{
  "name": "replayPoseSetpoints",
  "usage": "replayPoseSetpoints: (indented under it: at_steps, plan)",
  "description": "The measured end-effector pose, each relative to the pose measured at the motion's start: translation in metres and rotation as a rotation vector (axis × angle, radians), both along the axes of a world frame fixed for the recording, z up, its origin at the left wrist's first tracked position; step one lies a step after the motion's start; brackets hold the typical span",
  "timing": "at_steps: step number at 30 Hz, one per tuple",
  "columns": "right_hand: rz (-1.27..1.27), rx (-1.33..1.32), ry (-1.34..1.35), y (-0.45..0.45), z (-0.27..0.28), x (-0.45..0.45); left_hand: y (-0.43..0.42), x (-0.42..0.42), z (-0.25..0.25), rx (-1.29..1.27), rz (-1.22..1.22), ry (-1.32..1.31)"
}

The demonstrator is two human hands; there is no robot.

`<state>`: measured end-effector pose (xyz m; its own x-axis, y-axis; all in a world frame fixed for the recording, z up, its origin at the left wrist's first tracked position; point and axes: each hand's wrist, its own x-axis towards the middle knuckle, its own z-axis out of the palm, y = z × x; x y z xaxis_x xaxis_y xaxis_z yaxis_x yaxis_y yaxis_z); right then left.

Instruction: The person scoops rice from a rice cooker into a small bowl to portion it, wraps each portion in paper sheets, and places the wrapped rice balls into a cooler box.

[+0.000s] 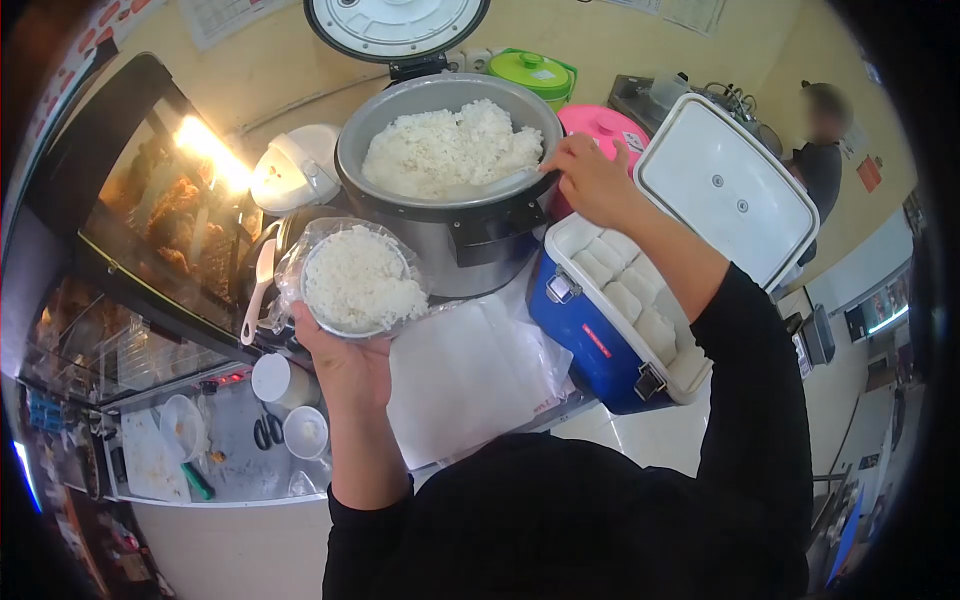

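In the head view, my left hand (345, 362) holds up a bowl of white rice (362, 275) from below. Clear plastic film (290, 262) spreads around the bowl's rim. My right hand (595, 180) is closed at the right rim of a large rice cooker (450, 225), on the handle end of a pale rice paddle (505, 186). The paddle's blade lies against the cooked rice (450, 145) inside. Below the bowl and the cooker lie sheets of white wrapping paper (465, 375).
A blue cooler (585, 345) with its lid raised holds several white wrapped bundles (625, 300). At left stand a lit display case (160, 220) with fried food, a white spatula (259, 290), a cup (306, 433), scissors (268, 430) and a green-handled knife (197, 480). Another person (822, 150) stands far right.
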<state>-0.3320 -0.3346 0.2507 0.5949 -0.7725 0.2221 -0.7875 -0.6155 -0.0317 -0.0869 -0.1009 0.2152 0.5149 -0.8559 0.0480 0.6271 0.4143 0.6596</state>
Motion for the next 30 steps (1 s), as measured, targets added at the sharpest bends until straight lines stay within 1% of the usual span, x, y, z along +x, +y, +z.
replayPoseSetpoints:
  at_steps: [3, 6, 9, 12, 17, 21, 24, 25, 28, 29, 30]
  plan:
    - [0.292, 0.177, -0.217, -0.076, -0.028, -0.015, 0.011, 0.004, -0.006, -0.027, -0.022, -0.001]
    - [-0.236, 1.066, -0.923, -0.051, 0.003, 0.005, 0.02, 0.002, -0.003, 0.01, 0.008, -0.003]
    - [-0.351, 1.198, -0.895, -0.048, 0.013, 0.001, 0.029, 0.004, -0.007, -0.027, -0.024, -0.007]
    - [-0.426, 1.284, -0.839, -0.053, 0.014, 0.0, 0.032, 0.003, -0.007, 0.027, 0.008, 0.014]
    - [-0.52, 1.225, -0.853, -0.034, 0.024, 0.006, 0.033, 0.002, -0.016, 0.054, -0.026, -0.017]
    - [-0.593, 1.147, -0.851, -0.038, 0.021, 0.006, 0.036, 0.004, -0.022, 0.07, -0.071, -0.014]
    - [-0.55, 0.926, -0.747, -0.01, 0.019, 0.003, 0.037, 0.002, -0.025, 0.118, -0.084, -0.018]
    - [-0.539, 0.723, -0.653, 0.005, 0.024, 0.006, 0.037, 0.001, -0.026, 0.114, -0.079, -0.008]
    - [-0.111, 0.381, -0.452, 0.03, 0.016, -0.005, 0.04, 0.005, -0.038, 0.124, -0.164, -0.003]
    - [-0.097, 0.303, -0.479, 0.062, 0.022, 0.0, 0.04, 0.007, -0.042, 0.116, -0.192, 0.001]
    - [-0.081, 0.235, -0.502, 0.102, 0.024, 0.005, 0.041, 0.005, -0.041, 0.203, -0.146, 0.0]
